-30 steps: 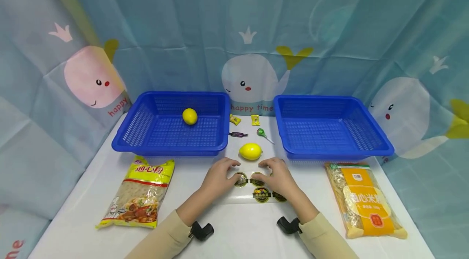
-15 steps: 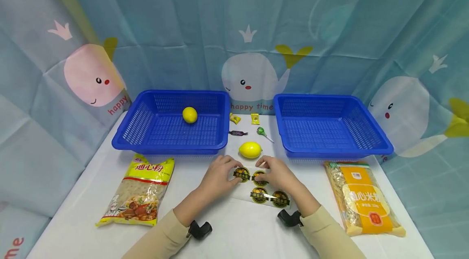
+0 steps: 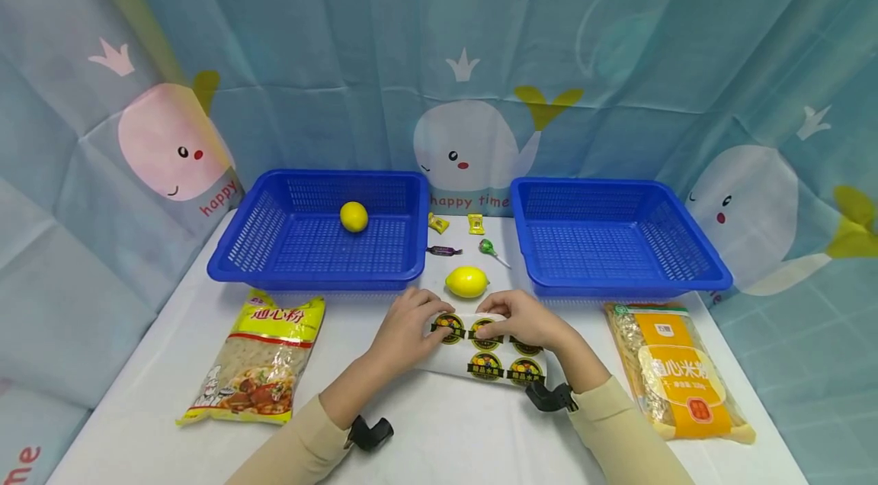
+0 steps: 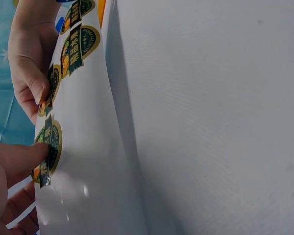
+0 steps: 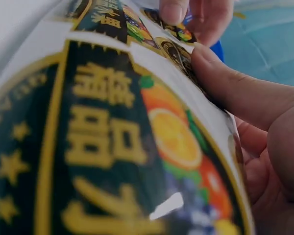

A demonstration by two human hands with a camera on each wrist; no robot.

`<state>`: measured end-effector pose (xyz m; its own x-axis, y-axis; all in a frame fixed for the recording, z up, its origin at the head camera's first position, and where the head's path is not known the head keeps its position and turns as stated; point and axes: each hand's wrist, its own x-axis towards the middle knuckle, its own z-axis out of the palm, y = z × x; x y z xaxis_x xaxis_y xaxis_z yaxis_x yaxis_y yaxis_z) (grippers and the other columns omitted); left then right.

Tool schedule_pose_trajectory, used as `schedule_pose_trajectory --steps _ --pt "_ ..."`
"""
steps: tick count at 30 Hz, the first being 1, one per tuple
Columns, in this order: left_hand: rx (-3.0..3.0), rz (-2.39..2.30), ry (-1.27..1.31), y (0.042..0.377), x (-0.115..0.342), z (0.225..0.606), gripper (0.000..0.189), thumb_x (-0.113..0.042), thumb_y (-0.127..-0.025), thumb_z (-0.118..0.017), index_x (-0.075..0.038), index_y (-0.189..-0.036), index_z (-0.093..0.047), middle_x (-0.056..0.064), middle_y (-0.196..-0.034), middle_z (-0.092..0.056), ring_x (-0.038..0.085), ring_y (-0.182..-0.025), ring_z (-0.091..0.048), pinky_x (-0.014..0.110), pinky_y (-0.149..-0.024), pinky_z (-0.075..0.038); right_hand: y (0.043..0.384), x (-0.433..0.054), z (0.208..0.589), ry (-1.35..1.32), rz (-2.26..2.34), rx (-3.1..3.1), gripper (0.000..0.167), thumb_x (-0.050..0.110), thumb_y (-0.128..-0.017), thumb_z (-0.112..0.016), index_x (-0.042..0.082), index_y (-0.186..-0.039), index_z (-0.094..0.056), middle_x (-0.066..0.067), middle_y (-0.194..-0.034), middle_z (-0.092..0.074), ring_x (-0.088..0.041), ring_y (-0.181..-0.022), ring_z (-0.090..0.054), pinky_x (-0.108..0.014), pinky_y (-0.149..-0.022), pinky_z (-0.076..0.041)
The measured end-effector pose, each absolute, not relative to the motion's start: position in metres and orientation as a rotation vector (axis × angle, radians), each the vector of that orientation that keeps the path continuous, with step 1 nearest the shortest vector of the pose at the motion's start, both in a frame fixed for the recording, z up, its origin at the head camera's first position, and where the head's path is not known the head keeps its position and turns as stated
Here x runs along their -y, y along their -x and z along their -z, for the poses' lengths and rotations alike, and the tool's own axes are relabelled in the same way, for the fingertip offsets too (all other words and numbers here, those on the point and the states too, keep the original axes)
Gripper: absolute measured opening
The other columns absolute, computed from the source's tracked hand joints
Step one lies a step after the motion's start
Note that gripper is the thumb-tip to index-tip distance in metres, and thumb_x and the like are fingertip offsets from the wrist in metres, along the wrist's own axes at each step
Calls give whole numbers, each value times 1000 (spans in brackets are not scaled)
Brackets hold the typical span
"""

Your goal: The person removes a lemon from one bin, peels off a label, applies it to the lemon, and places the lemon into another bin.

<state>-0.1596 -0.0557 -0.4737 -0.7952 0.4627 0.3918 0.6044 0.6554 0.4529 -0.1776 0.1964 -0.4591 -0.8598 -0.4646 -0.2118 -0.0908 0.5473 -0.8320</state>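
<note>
A white sheet of round fruit stickers, black and gold, is held tilted at the near middle of the table. My left hand pinches its far edge, thumb on the printed face and fingers behind. A little to the right, my right hand pinches the same edge. In the left wrist view both thumbs press on stickers, and the sheet's lower edge casts a shadow on the white cloth. Large in the right wrist view is one sticker with an orange slice and berries. Just beyond the hands lies a yellow lemon.
Two blue baskets stand behind; the left basket holds a lemon, the right basket nothing visible. Between them lie yellow-wrapped sweets, a purple-wrapped sweet and a green lollipop. Pasta bags flank left and right.
The sticker sheet has been tilted up toward the head camera; its glare has faded and more stickers show. Both hands keep their grip, and the right wrist has moved slightly outward.
</note>
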Motion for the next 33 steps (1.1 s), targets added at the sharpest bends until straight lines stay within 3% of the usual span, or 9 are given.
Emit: schedule_pose_trajectory --steps 6,11,16,21,26,33 --pt "2597 915 845 159 58 473 10 -18 -84 -83 -20 -91 -77 -4 -102 -74 18 -101 -62 45 -96 -50 182 -200 463 433 1280 -2330 30 28 -84 -83 9 -105 -73 1 -85 -75 -13 -77 -65 -33 -82 -50" --pt "2617 1071 823 158 60 472 10 -12 -84 -81 -19 -85 -74 -1 -106 -74 20 -109 -63 45 -101 -50 186 -202 470 409 1200 -2397 29 28 -82 -85 11 -102 -72 2 -83 -73 -13 -76 -62 -33 -80 -48" --pt "2693 1519 721 154 62 468 8 -7 -91 -72 -13 -93 -66 3 -94 -74 23 -91 -71 36 -83 -58 187 -194 479 393 972 -2580 25 27 -78 -88 15 -90 -69 6 -78 -64 -12 -72 -54 -29 -69 -45" --pt "2684 1806 625 154 62 466 12 0 -94 -65 -7 -100 -56 11 -85 -70 28 -70 -68 26 -61 -55 181 -181 479 350 767 -2749 30 33 -76 -89 15 -85 -66 4 -77 -60 -14 -69 -51 -31 -66 -44" --pt "2703 1765 556 155 63 464 15 -3 -92 -69 -11 -99 -58 -1 -81 -61 13 -68 -56 22 -60 -50 179 -175 479 311 641 -2881 40 43 -74 -89 14 -91 -68 2 -85 -62 -15 -78 -52 -34 -75 -48" --pt "2704 1761 544 158 66 470 14 -4 -91 -70 -11 -97 -60 -3 -78 -55 12 -70 -47 21 -60 -39 182 -178 486 350 705 -2832 34 38 -72 -91 19 -88 -68 6 -86 -62 -13 -81 -53 -34 -79 -49"
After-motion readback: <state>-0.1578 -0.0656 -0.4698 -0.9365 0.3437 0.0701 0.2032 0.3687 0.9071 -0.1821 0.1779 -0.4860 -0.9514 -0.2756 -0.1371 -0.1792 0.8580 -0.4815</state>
